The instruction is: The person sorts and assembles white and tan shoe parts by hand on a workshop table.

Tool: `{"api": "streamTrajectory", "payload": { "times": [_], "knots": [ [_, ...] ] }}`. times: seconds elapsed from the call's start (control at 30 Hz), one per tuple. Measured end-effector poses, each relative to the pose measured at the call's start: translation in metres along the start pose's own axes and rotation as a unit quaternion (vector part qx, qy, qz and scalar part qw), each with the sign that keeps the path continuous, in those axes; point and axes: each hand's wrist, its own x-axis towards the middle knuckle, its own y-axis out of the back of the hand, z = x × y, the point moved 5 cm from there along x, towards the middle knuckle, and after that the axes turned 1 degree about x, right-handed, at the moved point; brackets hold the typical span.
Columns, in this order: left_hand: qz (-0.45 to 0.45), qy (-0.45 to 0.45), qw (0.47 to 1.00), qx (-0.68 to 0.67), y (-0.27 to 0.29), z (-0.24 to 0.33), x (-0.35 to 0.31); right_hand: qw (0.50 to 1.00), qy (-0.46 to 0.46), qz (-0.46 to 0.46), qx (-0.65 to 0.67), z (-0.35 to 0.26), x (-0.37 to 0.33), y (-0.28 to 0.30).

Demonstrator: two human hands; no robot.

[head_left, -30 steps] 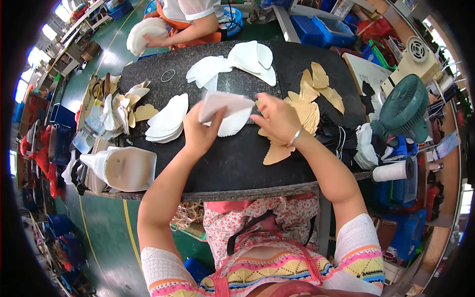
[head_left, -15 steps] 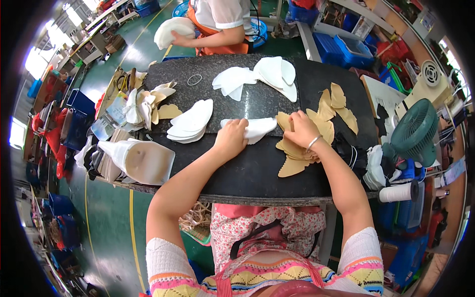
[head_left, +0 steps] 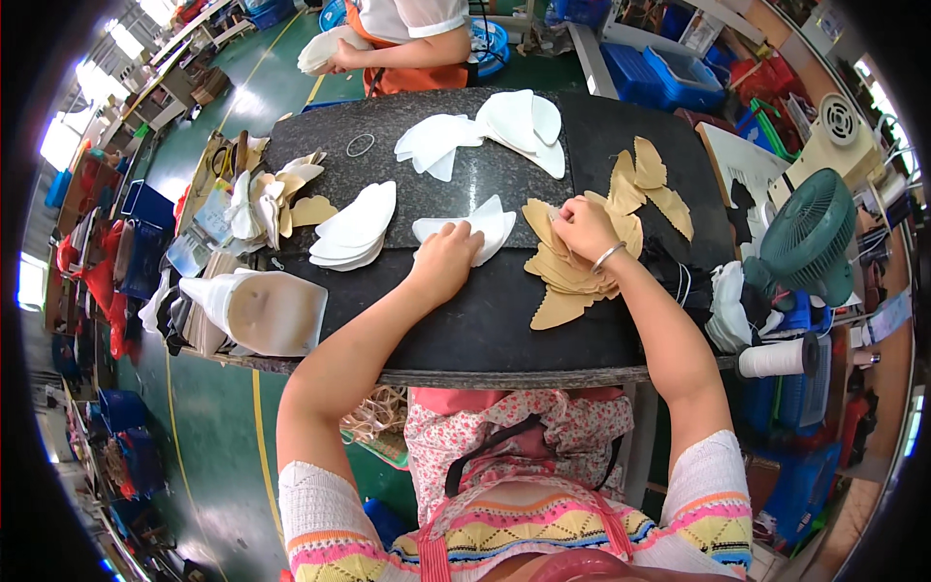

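Note:
My left hand (head_left: 446, 260) is at the middle of the table, its fingers closed on the near edge of some white petal-shaped pieces (head_left: 497, 229). The fingertips are partly hidden. To its right, my right hand (head_left: 586, 233) pinches at the top of a fanned stack of tan pieces with zigzag edges (head_left: 558, 276). Several more tan pieces (head_left: 669, 209) lie just beyond that hand. A stack of white pieces (head_left: 354, 228) rests left of my left hand. Farther back are two more white groups, one spread out (head_left: 436, 141) and one stacked (head_left: 524, 126).
A white plastic bottle (head_left: 262, 308) lies on its side at the table's left, by a pile of cut scraps (head_left: 276, 199). At the right stand a green fan (head_left: 807, 233) and a white thread spool (head_left: 776, 357). Across the table, a person holds white pieces (head_left: 332, 48).
The white pieces at my left hand looked bunched up before; now they lie flatter and more fanned out. My right hand stays at the tan stack. The whole view has shifted slightly.

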Motion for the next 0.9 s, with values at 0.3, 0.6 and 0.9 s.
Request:
{"api": "streamTrajectory", "payload": {
  "times": [0.3,0.6,0.9],
  "knots": [
    [-0.048,-0.036,0.998,-0.013,0.015,0.01,0.002,0.994,0.009,-0.077,-0.073,-0.003,-0.005,-0.016],
    [-0.034,-0.153,0.985,-0.075,0.01,0.061,0.018,0.998,0.006,-0.057,0.03,0.02,0.012,-0.009],
    [-0.182,-0.024,0.976,-0.114,-0.013,0.07,0.051,0.938,0.078,0.257,0.219,-0.044,-0.014,0.075]
  ]
}}
